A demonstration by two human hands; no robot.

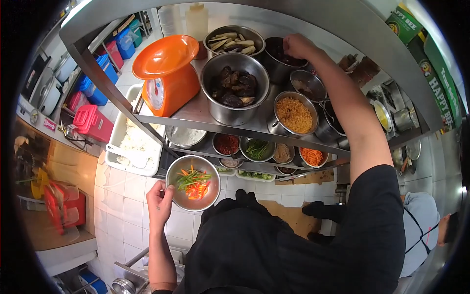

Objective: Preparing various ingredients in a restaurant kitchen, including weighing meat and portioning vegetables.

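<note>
My left hand (161, 198) grips the rim of a steel bowl (214, 182) between thumb and fingers. In the bowl lie green strips (187, 181) and orange-red vegetable strips (198, 190). My right arm stretches over the upper shelf, and my right hand (296, 46) dips into the mouth of a deep steel pot (278, 70) with dark contents. Its fingertips are hidden, so whether they hold anything does not show. Near that pot stand a pot of pale sliced eggplant (232, 41), a large pot of dark cooked pieces (235, 86) and a small pan of golden crumbs (296, 114).
An orange kitchen scale (167, 79) occupies the shelf's left end. Below, a lower shelf carries bowls of shredded carrot (312, 157), green stalks (259, 149) and red chopped food (227, 143). A white tub of rice (134, 147) sits left. Another person (420, 228) stands at right.
</note>
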